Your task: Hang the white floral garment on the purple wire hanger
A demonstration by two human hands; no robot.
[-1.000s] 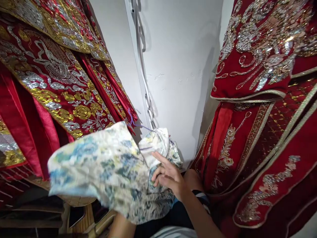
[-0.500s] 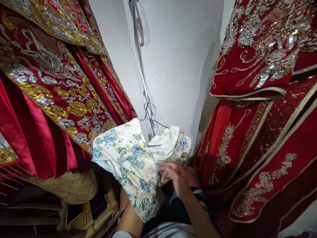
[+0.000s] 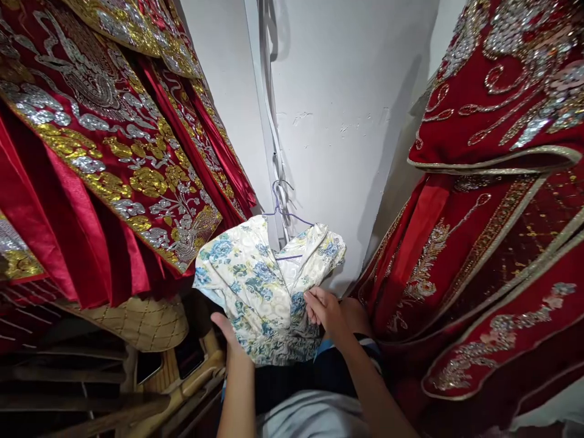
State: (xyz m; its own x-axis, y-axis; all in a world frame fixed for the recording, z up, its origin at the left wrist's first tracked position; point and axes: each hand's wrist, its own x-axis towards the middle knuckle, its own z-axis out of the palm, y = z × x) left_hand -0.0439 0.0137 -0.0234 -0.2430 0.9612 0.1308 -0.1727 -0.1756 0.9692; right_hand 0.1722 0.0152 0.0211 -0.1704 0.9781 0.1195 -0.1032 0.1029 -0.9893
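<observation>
White floral garment [image 3: 260, 283] with blue and yellow blooms hangs crumpled on a purple hanger [image 3: 285, 210].

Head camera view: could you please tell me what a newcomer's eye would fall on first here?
Red robes thick with gold and silver embroidery hang on the left and on the right. Between them, low against the white wall, a blue-flowered garment sits on a purple hanger. The left hand and right hand hold it.
</observation>
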